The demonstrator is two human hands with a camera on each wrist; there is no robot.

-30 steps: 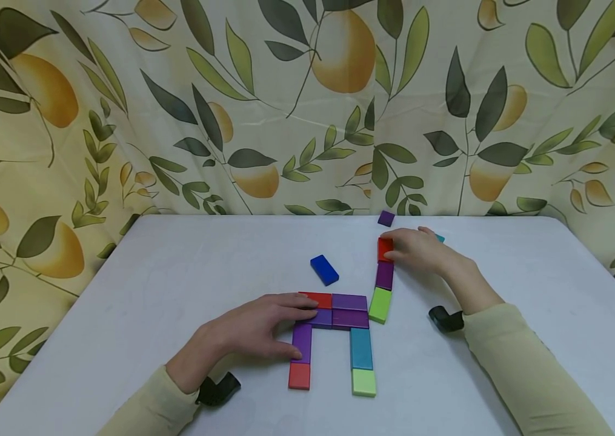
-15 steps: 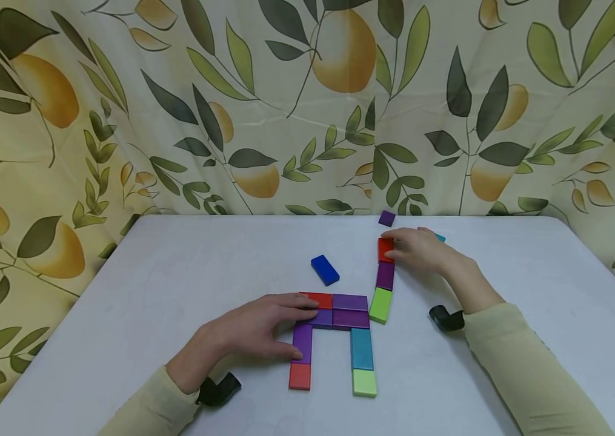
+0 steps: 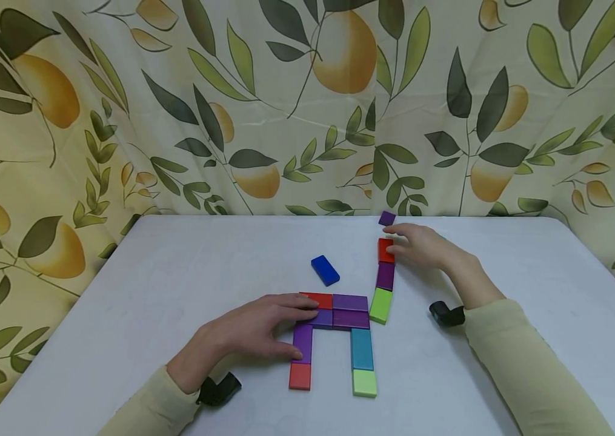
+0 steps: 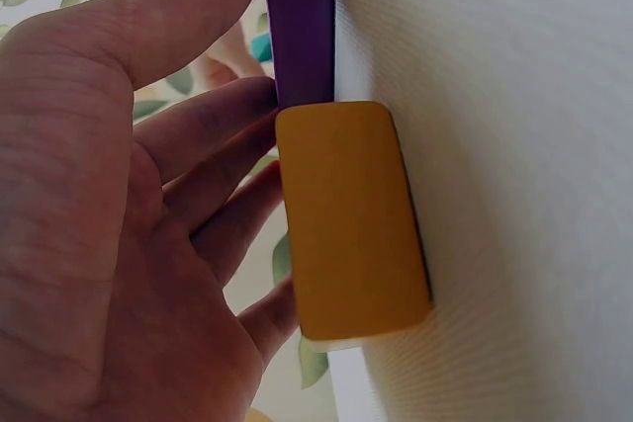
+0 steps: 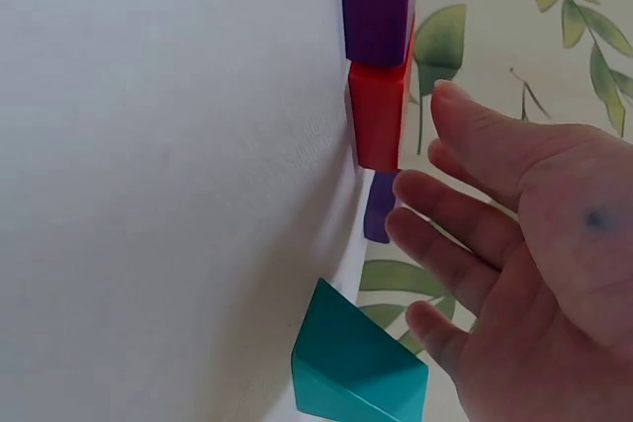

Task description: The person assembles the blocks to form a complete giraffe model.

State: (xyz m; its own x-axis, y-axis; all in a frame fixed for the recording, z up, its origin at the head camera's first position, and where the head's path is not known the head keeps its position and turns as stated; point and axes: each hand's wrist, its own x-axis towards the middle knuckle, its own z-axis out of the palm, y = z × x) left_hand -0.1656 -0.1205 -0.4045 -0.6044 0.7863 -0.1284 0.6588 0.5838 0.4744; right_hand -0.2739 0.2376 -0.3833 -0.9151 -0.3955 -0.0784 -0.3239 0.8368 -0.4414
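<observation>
My left hand (image 3: 247,324) rests over the left side of a figure of flat blocks. Its fingertips touch a red block (image 3: 321,300) and a blue-violet block (image 3: 323,318), and its thumb lies on a purple block (image 3: 302,340). In the left wrist view an orange-looking block (image 4: 346,224) adjoins that purple one. Beside the upper red block (image 3: 386,250) of a slanting row is my right hand (image 3: 422,245), fingers spread and holding nothing. That row continues through a dark purple block (image 3: 385,275) and a lime block (image 3: 380,305).
Loose on the white table (image 3: 176,260) lie a blue block (image 3: 325,270) and a small purple block (image 3: 386,218). A teal block (image 5: 356,363) near the right hand is hidden in the head view. A patterned cloth (image 3: 296,121) hangs behind.
My right hand has loosened from the upper red block and shifted slightly up and away, its fingers spreading. The left hand and the blocks keep their places.
</observation>
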